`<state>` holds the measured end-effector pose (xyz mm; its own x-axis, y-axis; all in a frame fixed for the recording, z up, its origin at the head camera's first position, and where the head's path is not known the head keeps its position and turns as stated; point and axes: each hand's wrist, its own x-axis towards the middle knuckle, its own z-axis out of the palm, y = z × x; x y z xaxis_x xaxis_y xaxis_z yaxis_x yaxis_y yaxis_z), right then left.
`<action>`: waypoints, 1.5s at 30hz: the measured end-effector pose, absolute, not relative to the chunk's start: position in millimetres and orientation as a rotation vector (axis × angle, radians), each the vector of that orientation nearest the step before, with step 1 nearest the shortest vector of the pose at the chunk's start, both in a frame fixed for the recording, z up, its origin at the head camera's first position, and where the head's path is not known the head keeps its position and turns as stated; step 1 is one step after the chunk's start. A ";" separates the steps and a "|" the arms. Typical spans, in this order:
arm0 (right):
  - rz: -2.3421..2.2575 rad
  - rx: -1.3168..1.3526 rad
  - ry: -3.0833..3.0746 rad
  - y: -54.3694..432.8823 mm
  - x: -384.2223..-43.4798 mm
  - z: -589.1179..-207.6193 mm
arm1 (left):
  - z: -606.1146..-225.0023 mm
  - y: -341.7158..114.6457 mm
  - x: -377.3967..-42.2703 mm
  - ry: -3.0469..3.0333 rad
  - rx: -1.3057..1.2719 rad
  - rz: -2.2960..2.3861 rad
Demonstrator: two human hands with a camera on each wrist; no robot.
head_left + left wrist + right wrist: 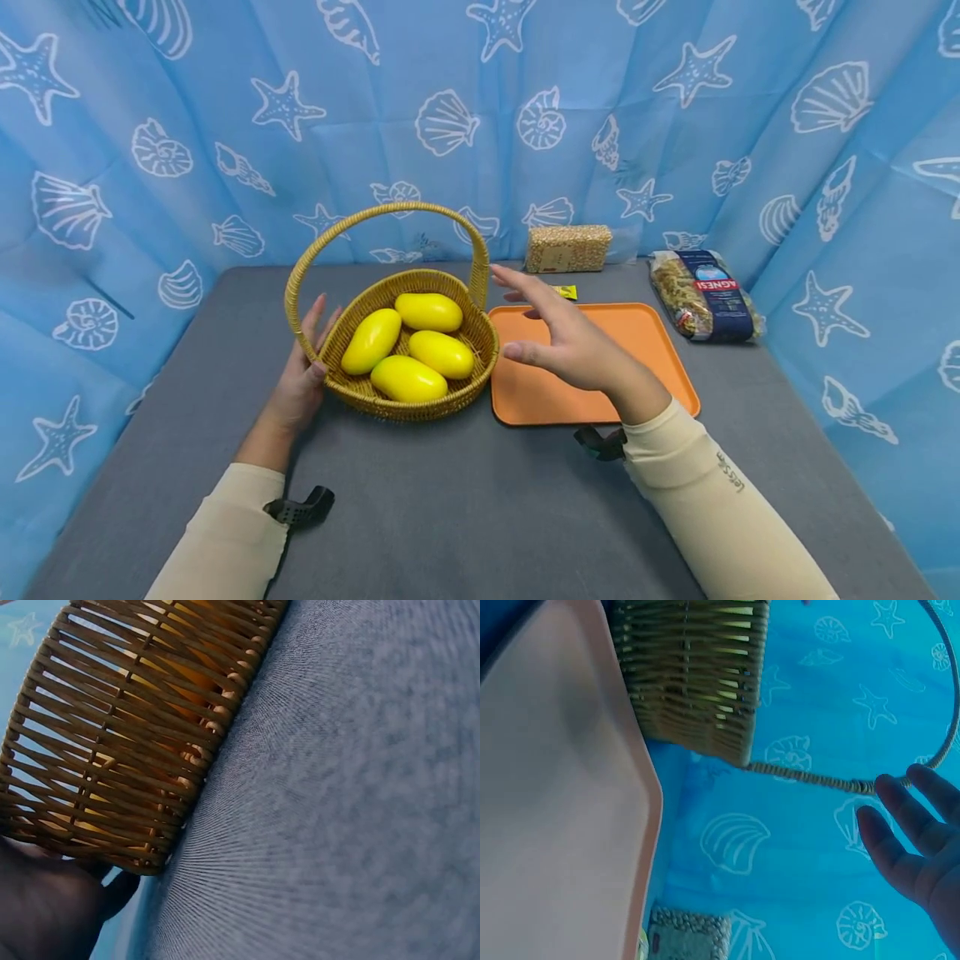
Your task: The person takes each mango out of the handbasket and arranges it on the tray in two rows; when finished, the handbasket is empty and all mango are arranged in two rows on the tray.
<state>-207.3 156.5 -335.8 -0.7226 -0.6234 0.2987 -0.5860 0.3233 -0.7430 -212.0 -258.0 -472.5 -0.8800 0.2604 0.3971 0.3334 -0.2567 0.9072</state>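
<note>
The basket stands on the worktop beside the orange tray, its walls likely keeping four yellow fruits from rolling. The left hand touches the basket's side, grip wide, perhaps steadying it; the right hand — grip also wide, holding nothing — hovers near the handle.

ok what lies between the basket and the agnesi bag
The head view shows the orange tray there, with the right hand over part of it.
</note>
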 end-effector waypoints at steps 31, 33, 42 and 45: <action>-1.292 -0.930 2.266 66.2 -250.2 -384.2 | -483.2 -267.2 -213.5 -2.049 -0.724 -2.414; -1.114 -0.937 2.364 61.4 -252.5 -383.7 | -481.8 -266.8 -213.3 -2.054 -0.722 -2.413; -0.711 -0.869 2.534 46.6 -258.1 -383.5 | -478.9 -265.8 -212.4 -2.063 -0.708 -2.410; -0.688 -0.821 2.547 44.6 -258.7 -384.5 | -480.1 -265.9 -212.1 -2.073 -0.688 -2.409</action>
<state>-258.7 44.6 -384.5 -0.7589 -0.6204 -0.1979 -0.4362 0.7100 -0.5529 -212.1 -265.9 -480.1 -0.9048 0.3499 0.2427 0.1878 -0.1836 0.9649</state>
